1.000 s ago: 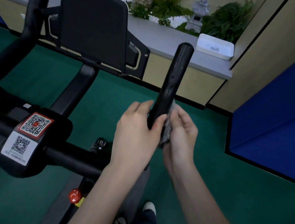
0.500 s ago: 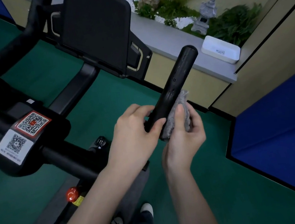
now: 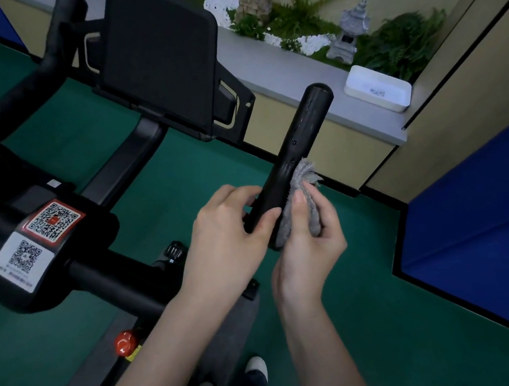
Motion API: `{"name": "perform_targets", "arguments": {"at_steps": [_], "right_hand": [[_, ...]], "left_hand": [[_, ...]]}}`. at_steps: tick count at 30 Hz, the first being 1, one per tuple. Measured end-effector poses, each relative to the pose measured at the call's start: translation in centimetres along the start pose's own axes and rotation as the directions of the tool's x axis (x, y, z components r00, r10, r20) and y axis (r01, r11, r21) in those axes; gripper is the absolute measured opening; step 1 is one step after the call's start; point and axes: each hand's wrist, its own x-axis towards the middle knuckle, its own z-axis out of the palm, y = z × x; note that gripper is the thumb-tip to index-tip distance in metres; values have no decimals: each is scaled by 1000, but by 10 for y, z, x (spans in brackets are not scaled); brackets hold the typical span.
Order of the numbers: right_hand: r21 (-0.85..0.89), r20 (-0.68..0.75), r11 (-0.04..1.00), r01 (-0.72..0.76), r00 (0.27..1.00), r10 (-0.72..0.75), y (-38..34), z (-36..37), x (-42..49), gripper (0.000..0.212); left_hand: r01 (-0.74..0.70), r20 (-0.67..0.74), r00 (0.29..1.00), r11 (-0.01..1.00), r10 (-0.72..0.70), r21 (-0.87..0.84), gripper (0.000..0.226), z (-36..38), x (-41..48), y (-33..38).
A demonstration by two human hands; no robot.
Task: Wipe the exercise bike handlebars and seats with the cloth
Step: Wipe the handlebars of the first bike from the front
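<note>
The black right handlebar grip (image 3: 301,140) of the exercise bike slants up and away from me at the centre. My left hand (image 3: 230,238) grips its lower part, thumb across the front. A grey fluffy cloth (image 3: 300,199) is pressed against the bar's right side, and my right hand (image 3: 311,237) holds it there with fingers curled round it. The left handlebar (image 3: 5,106) curves off to the upper left. No seat is in view.
The bike's dark screen (image 3: 159,59) stands behind the bars, and a stem block with QR stickers (image 3: 38,246) sits at left. A red knob (image 3: 125,342) is below. A grey ledge (image 3: 278,71) with plants and a white tray (image 3: 379,88) lies beyond; blue padding (image 3: 483,203) is right.
My right hand has slid the cloth a little way up the handlebar's right side, and more of the cloth now shows above my fingers. My left hand has kept its grip.
</note>
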Motion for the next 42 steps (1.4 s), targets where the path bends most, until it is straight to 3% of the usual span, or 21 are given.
{"name": "perform_targets", "arguments": {"at_steps": [7,14,28,30,36,42], "right_hand": [[-174,43,947,269,963,-265,-12,14,30,18],[-351,193,777,523,852,-487,-14,10,34,13],[-400,344,571,717,695,-631,-34,24,58,13],[-402,420,500,767,640,-643,-35,21,59,10],[-273,770,245,930,364,-524,-44,6,64,6],[-237,870,105,966,259,-419,-74,21,90,10]], "left_hand": [[8,-9,1000,1000,-8,-11,31,0,0,0],[-7,-12,1000,1000,7,-19,29,1,1,-1],[20,3,1000,999,-20,-49,30,-1,0,-1],[26,10,1000,999,-25,-48,30,-1,1,-1],[45,37,998,998,-44,-50,30,-3,1,0],[66,71,996,996,-62,-56,33,-4,1,-2]]}}
